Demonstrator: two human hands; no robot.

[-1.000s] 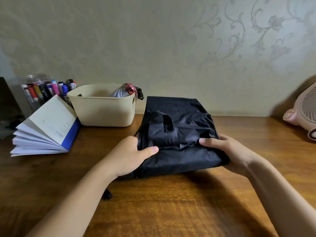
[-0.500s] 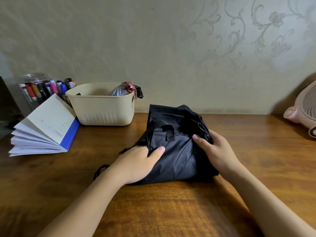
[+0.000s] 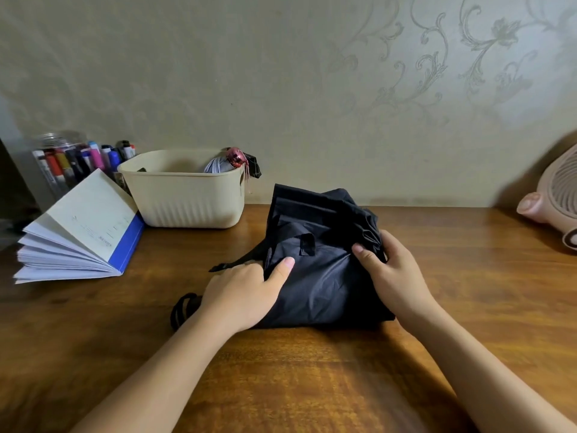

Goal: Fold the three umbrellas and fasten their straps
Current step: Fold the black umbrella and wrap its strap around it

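Both bare forearms angled in from the bottom corners, closing toward mid-frame. The left hand (image 3: 246, 295) lay knuckles up, thumb flat and pointing right, fingers tucked under the left edge of the black umbrella (image 3: 321, 276), pinching it. The right hand (image 3: 396, 276) clasped its right side, thumb on top, fingers wrapped behind.

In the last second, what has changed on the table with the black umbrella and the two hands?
The left hand and the right hand moved closer together, gathering the black umbrella from a wide flat shape into a narrower bundle. Both still grip it at its sides. The basket, book and fan stayed in place.
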